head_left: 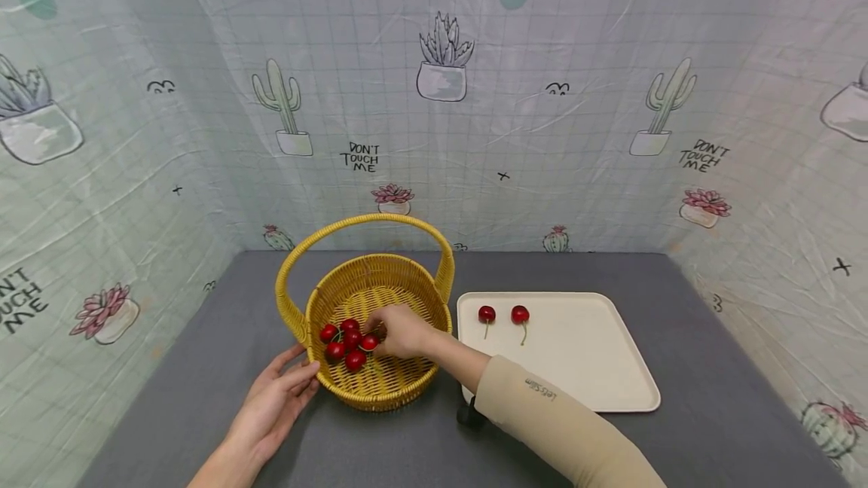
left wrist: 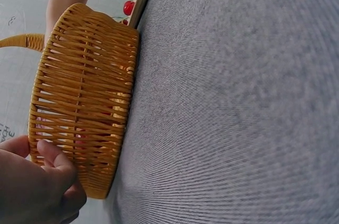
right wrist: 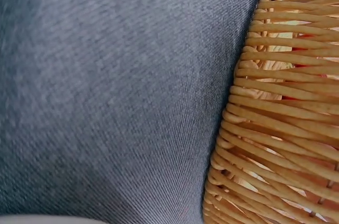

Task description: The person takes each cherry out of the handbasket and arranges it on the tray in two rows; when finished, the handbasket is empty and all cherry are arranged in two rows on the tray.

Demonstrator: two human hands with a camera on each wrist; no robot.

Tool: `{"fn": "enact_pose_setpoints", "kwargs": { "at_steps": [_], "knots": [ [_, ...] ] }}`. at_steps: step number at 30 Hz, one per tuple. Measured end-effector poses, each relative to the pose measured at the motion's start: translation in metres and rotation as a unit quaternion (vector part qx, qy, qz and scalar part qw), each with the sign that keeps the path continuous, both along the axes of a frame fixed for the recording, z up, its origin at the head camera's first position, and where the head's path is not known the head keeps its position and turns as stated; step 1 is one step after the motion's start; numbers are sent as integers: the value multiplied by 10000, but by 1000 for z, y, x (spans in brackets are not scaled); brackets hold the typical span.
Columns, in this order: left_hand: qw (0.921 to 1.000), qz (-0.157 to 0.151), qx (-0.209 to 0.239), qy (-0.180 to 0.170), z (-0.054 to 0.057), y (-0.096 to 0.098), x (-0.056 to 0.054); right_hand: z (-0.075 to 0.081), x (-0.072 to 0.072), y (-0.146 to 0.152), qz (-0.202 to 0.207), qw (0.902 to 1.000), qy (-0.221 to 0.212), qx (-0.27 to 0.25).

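A yellow woven basket (head_left: 369, 398) with a tall arched handle (head_left: 366, 219) stands on the grey table. Several red cherries (head_left: 355, 360) lie together at the left side inside it. My left hand (head_left: 274, 401) holds the basket's left rim, and in the left wrist view its thumb (left wrist: 53, 155) presses the outer weave. Reaching over the right rim, my right hand (head_left: 403, 331) is down inside the basket, its fingertips pinching a cherry (head_left: 369, 343) at the edge of the group. In the right wrist view the basket wall (right wrist: 280, 128) mostly hides that hand.
Right of the basket lies a cream tray (head_left: 576, 352) with two stemmed cherries, a left one (head_left: 487, 314) and a right one (head_left: 520, 314), near its far edge. My right forearm (head_left: 542, 413) crosses the tray's near left corner. A patterned curtain (head_left: 502, 134) closes off the back and sides.
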State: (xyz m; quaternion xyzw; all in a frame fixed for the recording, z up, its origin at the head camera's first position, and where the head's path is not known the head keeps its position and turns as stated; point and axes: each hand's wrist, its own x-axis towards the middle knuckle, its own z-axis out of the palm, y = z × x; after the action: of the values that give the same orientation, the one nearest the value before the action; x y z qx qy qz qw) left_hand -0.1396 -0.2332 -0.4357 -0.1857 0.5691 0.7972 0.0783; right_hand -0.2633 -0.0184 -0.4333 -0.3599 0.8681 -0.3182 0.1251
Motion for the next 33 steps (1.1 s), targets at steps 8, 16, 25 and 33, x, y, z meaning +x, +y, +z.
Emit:
{"fn": "enact_pose_setpoints", "kwargs": {
  "at_steps": [8,16,25,33],
  "knots": [
    [10000,-6,35,46,-2,-2,0,1,0,-4,95,9994,264,191],
    [10000,21,70,47,-2,-2,0,-3,-1,-5,269,9975,584,300],
    [9999,38,120,66,-2,-2,-1,-1,0,-1,308,9950,853,417],
    [9998,28,182,106,-2,-2,0,10,3,12,197,9984,531,42]
  ]
}}
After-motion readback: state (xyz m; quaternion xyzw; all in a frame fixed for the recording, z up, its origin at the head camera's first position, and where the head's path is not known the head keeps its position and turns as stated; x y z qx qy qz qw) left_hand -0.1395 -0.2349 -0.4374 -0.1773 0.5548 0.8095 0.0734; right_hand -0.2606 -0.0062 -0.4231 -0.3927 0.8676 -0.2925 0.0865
